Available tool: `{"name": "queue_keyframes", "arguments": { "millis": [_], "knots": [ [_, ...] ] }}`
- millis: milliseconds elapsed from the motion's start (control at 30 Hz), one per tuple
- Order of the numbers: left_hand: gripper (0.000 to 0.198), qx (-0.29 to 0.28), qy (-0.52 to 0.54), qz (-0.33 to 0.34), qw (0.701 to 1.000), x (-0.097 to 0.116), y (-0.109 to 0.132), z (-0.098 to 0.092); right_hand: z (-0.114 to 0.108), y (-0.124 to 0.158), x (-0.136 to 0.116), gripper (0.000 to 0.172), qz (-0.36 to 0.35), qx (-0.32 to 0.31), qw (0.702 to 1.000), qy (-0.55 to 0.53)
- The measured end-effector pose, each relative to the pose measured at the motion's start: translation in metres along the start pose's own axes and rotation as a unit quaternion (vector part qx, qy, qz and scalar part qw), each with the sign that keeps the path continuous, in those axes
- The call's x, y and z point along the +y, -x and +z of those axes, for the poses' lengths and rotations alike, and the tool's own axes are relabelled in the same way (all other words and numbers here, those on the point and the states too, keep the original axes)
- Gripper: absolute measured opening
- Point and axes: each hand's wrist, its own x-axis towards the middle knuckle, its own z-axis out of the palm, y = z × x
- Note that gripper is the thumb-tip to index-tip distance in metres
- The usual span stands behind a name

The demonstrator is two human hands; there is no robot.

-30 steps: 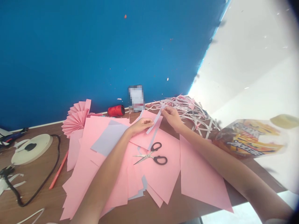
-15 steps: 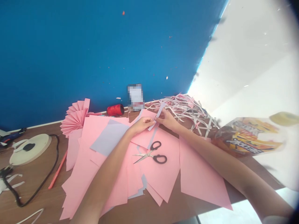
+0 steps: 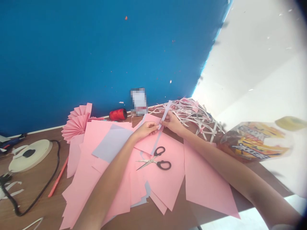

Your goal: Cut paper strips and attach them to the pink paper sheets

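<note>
A narrow pale lilac paper strip (image 3: 166,110) slants upward above the pink sheets. My right hand (image 3: 173,122) pinches it between thumb and fingers, low on its length. At the strip's lower end, the closed fingertips of my left hand (image 3: 145,130) meet its edge. Below both hands, black-handled scissors (image 3: 153,160) lie with their blades parted on pink paper (image 3: 168,179). Another lilac strip (image 3: 156,143) rests on that paper, running down toward the scissors. A lilac sheet (image 3: 111,142) lies left of my left forearm.
Pink folded paper fans (image 3: 76,123) sit at the left, near a red thread spool (image 3: 118,114). Shredded paper strips (image 3: 194,111) are heaped behind my right hand. A printed plastic bag (image 3: 256,140) stands at right. Farther left are a white tape roll (image 3: 35,156), a black cable (image 3: 49,188) and a red pen-like stick (image 3: 58,177).
The held strip has shifted up and to the right, so less of it reaches below the fingers. Both hands stay close together, and the scissors have not moved.
</note>
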Motion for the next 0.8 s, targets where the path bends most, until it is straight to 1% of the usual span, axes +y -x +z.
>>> {"name": "queue_keyframes", "arguments": {
  "millis": [133,200,267,400,500,667,800],
  "knots": [
    [0.033,0.013,-0.013,0.021,1.0,-0.002,-0.003,0.0,-0.009,-0.004,0.003,0.042,0.049,-0.027,0.998,0.029],
    [0.029,0.022,-0.024,0.026,0.999,-0.004,-0.005,0.0,-0.011,-0.005,0.003,0.041,0.074,-0.019,0.996,0.034],
    [0.027,0.027,-0.037,0.023,0.999,-0.006,-0.006,0.0,-0.011,-0.005,0.003,0.039,0.085,0.002,0.996,0.036],
    [0.029,0.034,-0.057,0.017,0.998,-0.011,-0.007,0.001,-0.009,-0.004,0.005,0.038,0.074,0.022,0.995,0.056],
    [0.03,0.027,-0.065,0.022,0.997,-0.011,-0.007,0.0,-0.007,-0.005,0.008,0.039,0.065,0.03,0.995,0.076],
    [0.027,0.021,-0.071,0.026,0.997,-0.008,-0.005,0.0,-0.006,-0.003,0.008,0.037,0.065,0.027,0.995,0.071],
    [0.027,0.019,-0.071,0.025,0.997,-0.009,-0.006,0.001,-0.008,-0.002,0.005,0.042,0.069,0.017,0.996,0.053]
  ]
}}
